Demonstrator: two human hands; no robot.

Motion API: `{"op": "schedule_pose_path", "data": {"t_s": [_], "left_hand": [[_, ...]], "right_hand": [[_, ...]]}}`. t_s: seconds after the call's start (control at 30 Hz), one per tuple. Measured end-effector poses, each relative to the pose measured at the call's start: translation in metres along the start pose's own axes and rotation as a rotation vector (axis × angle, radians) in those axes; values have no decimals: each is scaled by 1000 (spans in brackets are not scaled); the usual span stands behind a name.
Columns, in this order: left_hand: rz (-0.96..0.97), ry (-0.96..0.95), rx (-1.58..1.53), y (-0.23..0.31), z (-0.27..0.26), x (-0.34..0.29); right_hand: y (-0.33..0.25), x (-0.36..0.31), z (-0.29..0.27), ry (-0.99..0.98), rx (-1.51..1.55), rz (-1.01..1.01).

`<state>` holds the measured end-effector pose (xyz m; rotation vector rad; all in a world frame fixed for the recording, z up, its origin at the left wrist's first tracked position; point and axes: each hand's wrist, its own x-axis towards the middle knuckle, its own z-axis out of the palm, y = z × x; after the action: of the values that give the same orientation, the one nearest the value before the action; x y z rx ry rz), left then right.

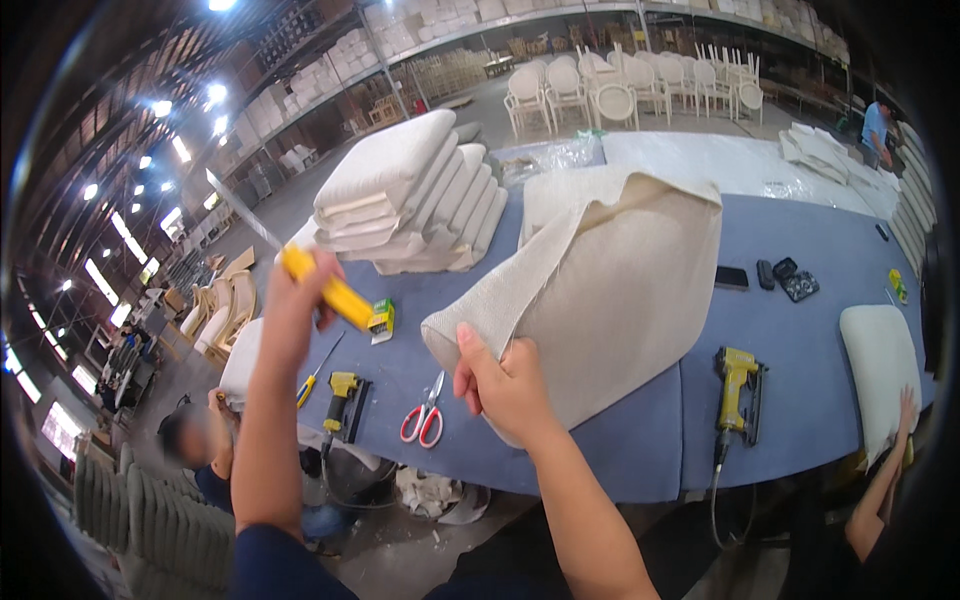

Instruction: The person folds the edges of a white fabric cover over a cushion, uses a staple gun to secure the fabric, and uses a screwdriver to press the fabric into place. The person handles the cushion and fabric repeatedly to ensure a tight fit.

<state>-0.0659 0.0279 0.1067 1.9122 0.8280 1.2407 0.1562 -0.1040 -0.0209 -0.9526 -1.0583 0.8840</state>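
Note:
My left hand (300, 300) is raised at the left, closed around the yellow handle of a utility knife (338, 297) with a long blade pointing up and away. My right hand (505, 385) pinches the near left corner of a beige woven fabric cushion cover (620, 290). The cover stands up off the blue table, with its open edge folded over along the top. Below my right hand lie scissors (424, 420) with red and white handles. A small green and yellow box (381, 320) is just past the knife handle.
Stacked cushions (410, 190) stand at the far left of the blue table (640, 455). Two yellow staple guns (342, 405) with hoses, a screwdriver (308, 388) and a phone (731, 277) lie about. Co-workers are at left, right and far right; one hand (905, 410) touches a cushion.

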Motion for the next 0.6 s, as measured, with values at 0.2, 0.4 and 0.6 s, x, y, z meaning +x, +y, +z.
{"op": "schedule_pose_path", "data": {"t_s": [0.2,0.4,0.6], "left_hand": [[-155,-133,94,17,60,13],[148,26,-57,42,31,26],[63,-205,65,47,17,24]], "right_hand": [[1,-6,-6,-39,82,36],[-4,-20,-2,-67,93,7],[-8,-33,-9,-74,116,-8]]}}
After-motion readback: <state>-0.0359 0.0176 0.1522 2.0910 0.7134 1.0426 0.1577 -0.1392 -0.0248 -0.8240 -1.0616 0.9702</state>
